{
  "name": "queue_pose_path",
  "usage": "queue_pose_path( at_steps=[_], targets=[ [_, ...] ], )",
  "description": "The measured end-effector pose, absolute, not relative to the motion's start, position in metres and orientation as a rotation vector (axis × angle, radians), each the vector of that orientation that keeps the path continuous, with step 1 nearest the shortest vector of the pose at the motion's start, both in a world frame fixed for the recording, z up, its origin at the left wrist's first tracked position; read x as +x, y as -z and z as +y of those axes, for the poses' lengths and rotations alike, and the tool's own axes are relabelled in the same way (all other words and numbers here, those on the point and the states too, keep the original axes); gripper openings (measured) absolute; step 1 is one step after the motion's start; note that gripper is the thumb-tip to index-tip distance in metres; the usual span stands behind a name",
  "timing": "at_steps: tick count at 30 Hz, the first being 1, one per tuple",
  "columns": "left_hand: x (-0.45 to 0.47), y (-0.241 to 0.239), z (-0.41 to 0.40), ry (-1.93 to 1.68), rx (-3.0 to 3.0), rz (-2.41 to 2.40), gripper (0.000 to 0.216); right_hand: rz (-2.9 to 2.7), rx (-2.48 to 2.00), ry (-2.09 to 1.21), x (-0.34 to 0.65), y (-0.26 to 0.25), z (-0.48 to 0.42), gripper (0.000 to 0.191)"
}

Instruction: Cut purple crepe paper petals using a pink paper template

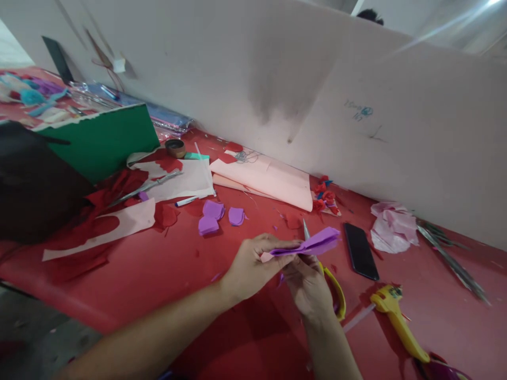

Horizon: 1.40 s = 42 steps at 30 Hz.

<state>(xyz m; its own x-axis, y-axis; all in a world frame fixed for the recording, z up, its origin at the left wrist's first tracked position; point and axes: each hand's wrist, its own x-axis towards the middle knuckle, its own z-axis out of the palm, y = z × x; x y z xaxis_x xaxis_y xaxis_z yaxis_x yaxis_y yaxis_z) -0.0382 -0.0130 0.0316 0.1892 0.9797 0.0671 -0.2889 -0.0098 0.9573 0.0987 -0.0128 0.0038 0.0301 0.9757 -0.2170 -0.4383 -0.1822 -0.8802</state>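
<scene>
A folded stack of purple crepe paper (pixel 322 241) is held above the red table, its layers fanning out to the right. My left hand (pixel 247 266) is closed on its left end, where a small pink corner pokes out. From below, my right hand (pixel 311 287) pinches the same paper near its middle. Scissors with yellow handles (pixel 339 295) are partly hidden behind my right hand, and their blade tip shows beyond the paper; whether they touch the hand I cannot tell. Purple cut petals (pixel 208 225) lie in small piles beyond my left hand.
On the right are a phone (pixel 360 250), a yellow glue gun (pixel 400 319), crumpled pink paper (pixel 392 227) and metal scissors (pixel 455 264). Folded pink sheets (pixel 269 179) lie along the white partition (pixel 222 68). Red scraps, a pen (pixel 186 201) and a green board (pixel 106 140) are leftward.
</scene>
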Motion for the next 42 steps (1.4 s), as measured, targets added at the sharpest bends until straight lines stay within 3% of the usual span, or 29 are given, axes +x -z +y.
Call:
queue_pose_path(
  at_steps=[9,16,20,24,30,35,42],
  targets=[
    [-0.033,-0.021,-0.005,-1.150,0.607,0.741,0.026,-0.706,-1.022,-1.403,0.093,-0.004,-0.014,0.025],
    [-0.032,-0.017,-0.003,-1.166,0.609,0.774,0.030,-0.781,-1.043,-1.353,0.091,-0.006,-0.015,0.030],
    [-0.036,-0.022,-0.003,-1.239,0.920,0.979,0.026,-0.921,-1.247,-0.724,0.100,-0.006,-0.017,0.047],
    [-0.042,-0.023,-0.003,-1.279,1.161,1.060,0.025,-1.389,-1.313,-0.125,0.109,-0.012,-0.023,0.034],
    [-0.044,-0.013,-0.004,-1.249,1.409,1.068,0.043,-1.735,-1.281,0.156,0.110,-0.022,-0.026,0.029],
    [-0.043,-0.015,-0.005,-1.175,1.470,1.086,0.042,-1.758,-1.222,0.289,0.113,-0.022,-0.024,0.019],
    [-0.042,-0.015,-0.005,-1.200,1.363,1.063,0.043,-1.753,-1.171,0.369,0.113,-0.022,-0.028,0.027]
  ],
)
